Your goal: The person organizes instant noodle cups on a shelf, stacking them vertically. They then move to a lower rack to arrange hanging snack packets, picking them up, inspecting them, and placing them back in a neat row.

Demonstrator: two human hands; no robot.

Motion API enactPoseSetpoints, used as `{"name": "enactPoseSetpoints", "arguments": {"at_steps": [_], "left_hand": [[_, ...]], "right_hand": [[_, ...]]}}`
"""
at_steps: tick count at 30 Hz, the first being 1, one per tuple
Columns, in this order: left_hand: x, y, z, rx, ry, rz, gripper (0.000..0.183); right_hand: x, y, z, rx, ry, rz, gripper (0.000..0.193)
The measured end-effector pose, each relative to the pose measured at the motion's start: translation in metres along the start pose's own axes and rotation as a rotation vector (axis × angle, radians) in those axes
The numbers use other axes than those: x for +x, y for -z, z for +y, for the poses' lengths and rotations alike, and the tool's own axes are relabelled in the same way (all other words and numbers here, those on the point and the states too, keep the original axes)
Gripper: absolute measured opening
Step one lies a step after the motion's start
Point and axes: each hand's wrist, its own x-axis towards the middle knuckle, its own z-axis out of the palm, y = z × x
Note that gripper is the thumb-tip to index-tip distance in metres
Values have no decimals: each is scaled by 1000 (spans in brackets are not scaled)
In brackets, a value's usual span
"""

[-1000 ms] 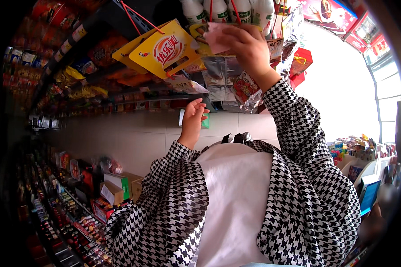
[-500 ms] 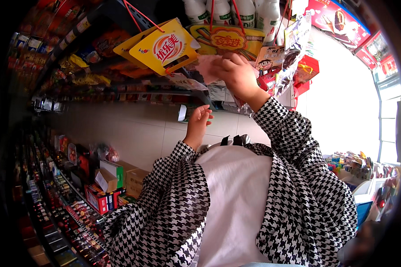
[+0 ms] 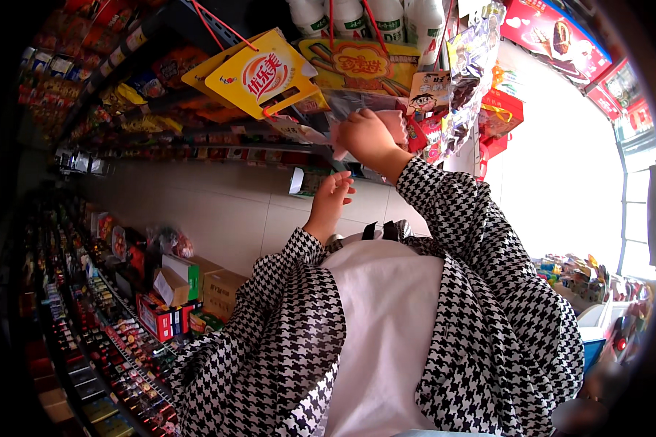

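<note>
My right hand [image 3: 372, 140] is closed on a pink cloth [image 3: 395, 124], which shows on both sides of my fingers. It is at the shelf front, just below a yellow and green flat package [image 3: 364, 64] hung by red cord. Left of it hangs a yellow box-shaped pack [image 3: 273, 76] with a handle cutout. My left hand [image 3: 329, 204] is lower, near my body, with loosely bent fingers apart and nothing seen in them. Beyond it, a small open box [image 3: 306, 182] sits by the shelf's foot.
White bottles [image 3: 350, 18] stand at the top of the shelf. Shiny packets [image 3: 470, 76] and a red gift box [image 3: 501, 113] hang or stand to the right. Behind on the left are cardboard boxes [image 3: 220, 293] and a long rack of small goods [image 3: 124, 342].
My right hand has moved slightly left and down with the pink cloth, which now shows more to the right of my fingers. My left hand has barely moved.
</note>
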Motion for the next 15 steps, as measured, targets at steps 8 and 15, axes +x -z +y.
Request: {"name": "enactPoseSetpoints", "arguments": {"at_steps": [8,15], "left_hand": [[30,16,1,90,20,30,32],[96,22,7,-308,199,-110,43]], "right_hand": [[-27,28,-39,295,7,-98,29],[-69,34,-51,456,-352,-139,38]]}}
